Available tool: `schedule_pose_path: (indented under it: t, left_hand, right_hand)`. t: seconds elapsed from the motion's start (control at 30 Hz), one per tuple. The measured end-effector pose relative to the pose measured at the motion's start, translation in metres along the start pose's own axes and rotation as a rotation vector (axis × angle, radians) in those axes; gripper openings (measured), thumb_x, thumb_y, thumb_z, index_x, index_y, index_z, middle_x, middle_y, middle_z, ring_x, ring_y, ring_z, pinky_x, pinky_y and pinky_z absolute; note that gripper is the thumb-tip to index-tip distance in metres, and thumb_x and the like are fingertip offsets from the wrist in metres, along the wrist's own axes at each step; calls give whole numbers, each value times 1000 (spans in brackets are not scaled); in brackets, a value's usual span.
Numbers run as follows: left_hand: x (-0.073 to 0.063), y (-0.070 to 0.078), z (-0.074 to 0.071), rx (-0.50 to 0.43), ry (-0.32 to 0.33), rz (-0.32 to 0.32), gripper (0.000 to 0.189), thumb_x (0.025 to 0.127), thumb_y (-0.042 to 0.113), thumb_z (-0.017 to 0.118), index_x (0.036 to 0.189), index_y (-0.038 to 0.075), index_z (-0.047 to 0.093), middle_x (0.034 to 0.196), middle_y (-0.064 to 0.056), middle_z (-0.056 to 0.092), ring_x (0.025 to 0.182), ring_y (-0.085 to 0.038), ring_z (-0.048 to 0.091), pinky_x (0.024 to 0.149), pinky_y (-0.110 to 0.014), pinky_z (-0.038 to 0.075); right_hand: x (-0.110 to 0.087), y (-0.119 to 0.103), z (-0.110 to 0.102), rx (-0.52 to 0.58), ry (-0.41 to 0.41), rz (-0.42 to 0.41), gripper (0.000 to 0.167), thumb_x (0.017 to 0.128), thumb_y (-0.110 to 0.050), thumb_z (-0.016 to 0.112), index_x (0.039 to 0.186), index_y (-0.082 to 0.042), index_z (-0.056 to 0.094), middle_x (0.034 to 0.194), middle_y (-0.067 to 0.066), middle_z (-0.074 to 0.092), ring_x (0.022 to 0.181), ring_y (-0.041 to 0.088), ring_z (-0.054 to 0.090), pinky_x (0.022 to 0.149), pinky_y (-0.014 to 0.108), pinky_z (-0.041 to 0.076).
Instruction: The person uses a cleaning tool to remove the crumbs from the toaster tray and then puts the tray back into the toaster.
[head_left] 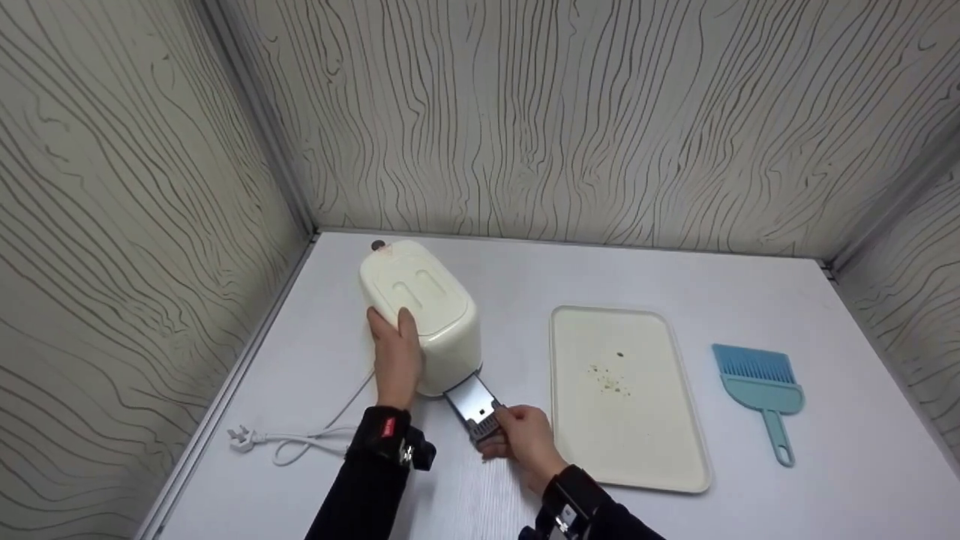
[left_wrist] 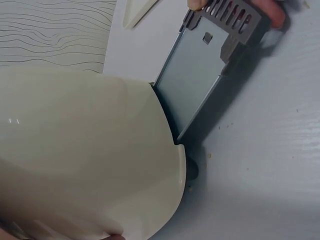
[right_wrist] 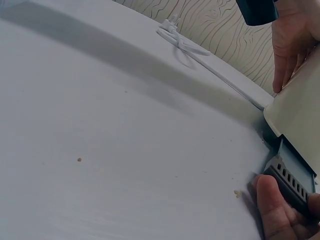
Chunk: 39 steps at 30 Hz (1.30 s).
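A cream toaster (head_left: 442, 330) with a lid over its top stands at the left of the table. My left hand (head_left: 397, 360) rests against its left side, fingers fairly straight and the thumb reaching onto the top edge. From the toaster's near end a metal crumb tray (head_left: 471, 399) sticks partly out; its inner part is hidden inside. My right hand (head_left: 525, 439) pinches the tray's grey slotted end (left_wrist: 235, 20) between thumb and fingers. In the right wrist view, the fingers (right_wrist: 272, 200) lie beneath that slotted end.
A cream rectangular tray (head_left: 637, 442) with crumbs (head_left: 611, 381) on it lies right of my right hand. Further right is a blue-green brush and dustpan (head_left: 761, 390). A white cord with plug (head_left: 244, 437) lies left of the toaster. A few crumbs (right_wrist: 237, 193) dot the tabletop.
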<state>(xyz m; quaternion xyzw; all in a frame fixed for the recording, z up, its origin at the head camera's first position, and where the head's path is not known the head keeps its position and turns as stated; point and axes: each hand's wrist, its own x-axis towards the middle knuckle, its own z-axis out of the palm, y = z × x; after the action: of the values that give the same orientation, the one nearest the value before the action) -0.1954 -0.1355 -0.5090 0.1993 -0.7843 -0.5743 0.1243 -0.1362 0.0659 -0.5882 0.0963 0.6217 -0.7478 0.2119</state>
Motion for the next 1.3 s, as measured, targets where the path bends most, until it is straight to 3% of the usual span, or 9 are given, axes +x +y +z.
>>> schedule_pose_path:
  t: [0.33,0.53,1.3]
  left_hand:
    - [0,0,1,-9,-12,-3,80,107,52,32,163,6,-2,168,-23,16,147,-42,33,121,-51,31]
    - [1,0,2,3,5,4,81,107,51,33,162,2,0,167,-25,17,146,-42,34,120,-52,33]
    - [1,-1,1,-5,9,-13,82,107,52,32,162,1,0,168,-24,15,149,-41,29,123,-50,28]
  right_hand:
    - [4,-1,3,-26,10,-20,35,107,-12,48,125,19,48,98,28,71,70,24,74,68,38,64]
    - [8,-2,6,-37,18,-26,35,107,-11,48,125,19,48,95,27,72,67,22,73,66,36,64]
    - [19,-3,15,19,1,-38,32,107,-8,47,123,20,47,97,31,71,68,23,74,64,35,64]
